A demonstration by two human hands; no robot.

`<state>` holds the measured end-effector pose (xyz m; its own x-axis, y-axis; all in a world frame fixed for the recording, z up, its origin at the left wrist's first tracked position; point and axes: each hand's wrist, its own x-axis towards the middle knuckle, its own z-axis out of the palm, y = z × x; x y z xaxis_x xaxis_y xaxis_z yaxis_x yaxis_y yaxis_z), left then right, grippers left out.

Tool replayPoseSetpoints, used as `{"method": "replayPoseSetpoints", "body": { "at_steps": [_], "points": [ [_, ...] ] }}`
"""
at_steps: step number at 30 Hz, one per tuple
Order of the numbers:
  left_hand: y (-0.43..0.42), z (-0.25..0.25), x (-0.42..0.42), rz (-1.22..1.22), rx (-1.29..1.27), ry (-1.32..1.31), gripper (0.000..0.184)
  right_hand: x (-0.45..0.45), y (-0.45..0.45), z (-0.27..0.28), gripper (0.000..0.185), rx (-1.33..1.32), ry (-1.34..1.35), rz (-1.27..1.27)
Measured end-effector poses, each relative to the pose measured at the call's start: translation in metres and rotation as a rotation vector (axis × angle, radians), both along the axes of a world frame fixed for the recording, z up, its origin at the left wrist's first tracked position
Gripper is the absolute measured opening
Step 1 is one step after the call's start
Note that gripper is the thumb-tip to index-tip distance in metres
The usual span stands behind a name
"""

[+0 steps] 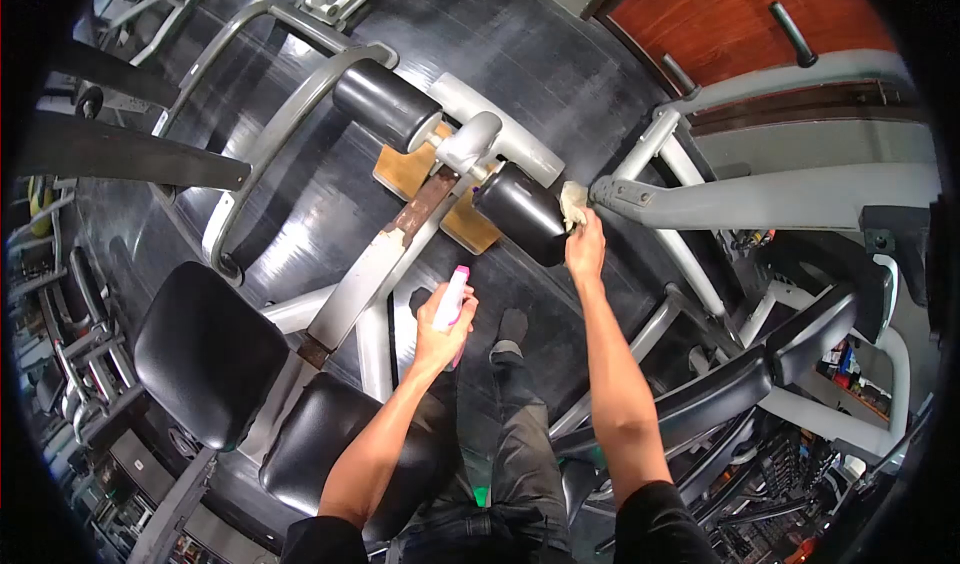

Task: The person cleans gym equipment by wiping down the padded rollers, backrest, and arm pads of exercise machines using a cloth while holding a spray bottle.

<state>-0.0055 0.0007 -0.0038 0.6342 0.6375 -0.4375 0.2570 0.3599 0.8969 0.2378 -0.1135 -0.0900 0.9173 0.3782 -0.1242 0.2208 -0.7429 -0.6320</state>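
In the head view, the roller (520, 214) is black and joined to a metal arm (470, 142). The right grip (587, 249), fingers bent in, pinches a pale cloth (573, 206) at the roller's right end. The left grip (446, 332) is curled round a white and pink bottle (452, 302), apart from the roller and nearer the person. A second roller (385, 104) lies beyond the roller to its left; two seat pads (212, 356) stand well apart from it, near left.
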Motion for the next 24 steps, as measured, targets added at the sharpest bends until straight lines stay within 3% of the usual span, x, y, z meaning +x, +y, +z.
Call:
{"method": "replayPoseSetpoints", "body": {
  "at_steps": [5,8,10,11,19,23,24],
  "points": [
    [0.000,0.007,0.004,-0.055,-0.007,0.078,0.012,-0.065,-0.015,0.029,0.056,0.060,-0.094,0.076],
    [-0.003,-0.001,0.000,-0.104,0.067,0.148,0.013,-0.072,-0.029,0.034,0.053,0.230,0.063,0.051],
    [-0.003,0.002,-0.001,-0.122,0.087,0.145,0.013,-0.075,-0.036,0.047,0.044,0.361,0.277,-0.120],
    [-0.003,0.003,0.000,-0.145,0.111,0.139,0.013,-0.077,-0.053,0.030,0.033,0.377,0.266,-0.159],
    [-0.002,0.008,-0.001,-0.240,0.174,0.068,0.010,-0.079,-0.112,0.005,0.033,0.495,0.254,-0.547],
    [-0.003,0.009,0.002,-0.200,0.179,0.035,0.013,-0.060,-0.110,0.005,0.035,0.578,0.200,-0.637],
    [-0.004,0.008,0.001,-0.200,0.178,0.035,0.013,-0.052,-0.097,0.015,0.036,0.467,0.104,-0.584]
  ]
}}
